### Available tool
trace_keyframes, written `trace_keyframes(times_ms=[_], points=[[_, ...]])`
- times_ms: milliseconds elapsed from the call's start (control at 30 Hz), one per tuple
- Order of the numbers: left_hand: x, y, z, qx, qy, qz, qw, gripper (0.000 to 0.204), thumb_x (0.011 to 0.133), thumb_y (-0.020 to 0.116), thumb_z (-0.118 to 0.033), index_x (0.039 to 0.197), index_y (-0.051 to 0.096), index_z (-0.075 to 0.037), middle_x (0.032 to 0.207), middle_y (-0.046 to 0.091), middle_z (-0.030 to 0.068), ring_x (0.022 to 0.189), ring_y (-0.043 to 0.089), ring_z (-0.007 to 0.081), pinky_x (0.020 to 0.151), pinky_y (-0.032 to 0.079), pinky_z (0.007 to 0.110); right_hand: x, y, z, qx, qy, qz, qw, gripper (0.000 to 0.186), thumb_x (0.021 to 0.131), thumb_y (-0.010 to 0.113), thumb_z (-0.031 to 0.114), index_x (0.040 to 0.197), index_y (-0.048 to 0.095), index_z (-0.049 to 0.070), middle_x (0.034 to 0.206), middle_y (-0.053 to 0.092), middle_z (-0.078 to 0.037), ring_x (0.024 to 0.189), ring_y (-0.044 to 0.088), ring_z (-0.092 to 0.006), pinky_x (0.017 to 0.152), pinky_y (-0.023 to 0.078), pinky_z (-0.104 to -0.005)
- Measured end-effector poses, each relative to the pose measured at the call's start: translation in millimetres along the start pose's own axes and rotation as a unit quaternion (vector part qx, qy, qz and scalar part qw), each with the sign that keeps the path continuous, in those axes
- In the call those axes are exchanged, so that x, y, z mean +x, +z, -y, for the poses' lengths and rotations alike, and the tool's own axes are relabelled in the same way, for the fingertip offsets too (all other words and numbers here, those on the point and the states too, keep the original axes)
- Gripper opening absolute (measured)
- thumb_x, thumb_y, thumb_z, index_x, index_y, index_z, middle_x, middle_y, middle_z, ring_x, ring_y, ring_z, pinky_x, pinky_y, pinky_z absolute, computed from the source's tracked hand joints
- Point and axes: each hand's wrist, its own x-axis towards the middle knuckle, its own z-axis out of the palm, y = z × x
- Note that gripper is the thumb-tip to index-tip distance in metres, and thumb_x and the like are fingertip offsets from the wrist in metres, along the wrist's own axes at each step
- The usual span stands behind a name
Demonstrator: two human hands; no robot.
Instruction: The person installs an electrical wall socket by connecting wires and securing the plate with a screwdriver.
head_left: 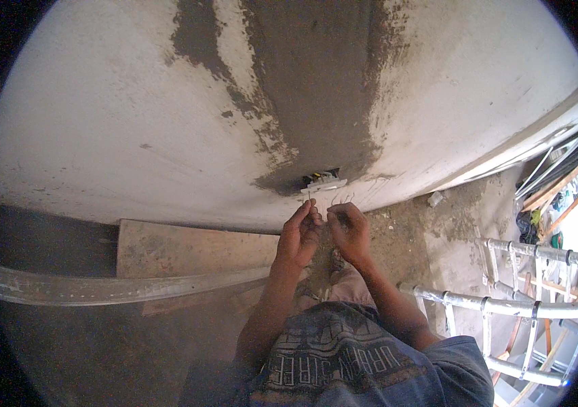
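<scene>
An electrical fitting (325,184) with a white edge and dark inner parts sits in the wall, at the lower end of a grey mortar strip. Yellow shows among its parts. Just below it, my left hand (300,235) is closed in a pinch, and a thin upright piece pokes out above its fingertips; I cannot tell whether that is a wire or a screw. My right hand (351,234) is beside it, fingers curled together, close under some thin, curved lines that look like wires. What the right fingers hold, if anything, is too small to make out.
Grey mortar (319,81) runs down the white wall (119,129). At left, a wooden board (194,247) leans by the wall behind a long metal bar (119,287). A metal ladder (506,305) lies at right, near a pile of planks and rods (560,183).
</scene>
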Motion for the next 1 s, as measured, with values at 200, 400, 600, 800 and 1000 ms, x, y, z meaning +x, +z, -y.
trace_keyframes(times_ms=[200,400,600,800,1000], points=[[-2,8,-2,-0.101,-0.039,-0.009,0.994,0.024,0.095,0.057,-0.01,0.115,0.055,0.003,0.087,0.062,0.0091,0.074,0.058,0.0178,0.07,0.052,0.029,-17,-15,-28,-0.019,0.034,0.02,0.999,0.008,0.084,0.065,0.006,0.091,0.064,0.001,0.082,0.064,-0.013,0.073,0.064,-0.023,0.068,0.05,-0.0339],[3,8,-3,-0.083,-0.003,-0.022,0.996,0.018,0.094,0.058,-0.008,0.109,0.058,0.002,0.088,0.063,0.0081,0.077,0.06,0.0174,0.073,0.053,0.028,-32,-32,-41,-0.044,0.091,0.052,0.994,0.008,0.083,0.066,0.008,0.088,0.065,0.002,0.079,0.063,-0.012,0.071,0.063,-0.0227,0.066,0.05,-0.0342],[11,-1,2,-0.053,0.035,-0.018,0.998,0.014,0.093,0.061,-0.009,0.103,0.059,0.001,0.092,0.065,0.0084,0.081,0.062,0.0158,0.072,0.055,0.027,-46,-36,-55,-0.025,0.094,0.055,0.994,0.017,0.088,0.065,0.015,0.085,0.058,0.0,0.072,0.056,-0.004,0.068,0.05,-0.0095,0.063,0.043,-0.0272],[9,4,3,-0.037,0.08,-0.006,0.996,0.014,0.087,0.068,-0.004,0.1,0.063,0.0,0.101,0.064,0.0069,0.094,0.063,0.0147,0.08,0.056,0.025,-17,-27,-36,0.081,0.136,0.081,0.984,0.014,0.091,0.061,0.013,0.095,0.061,0.0,0.082,0.064,-0.008,0.078,0.06,-0.0127,0.073,0.049,-0.0303],[9,3,8,0.03,0.115,-0.001,0.993,0.02,0.087,0.07,-0.01,0.103,0.06,-0.002,0.101,0.06,0.0039,0.096,0.058,0.0126,0.088,0.051,0.024,8,-12,-22,0.112,0.028,-0.003,0.993,0.017,0.091,0.06,0.005,0.107,0.057,-0.001,0.089,0.06,-0.005,0.083,0.056,-0.0107,0.078,0.046,-0.0259]])
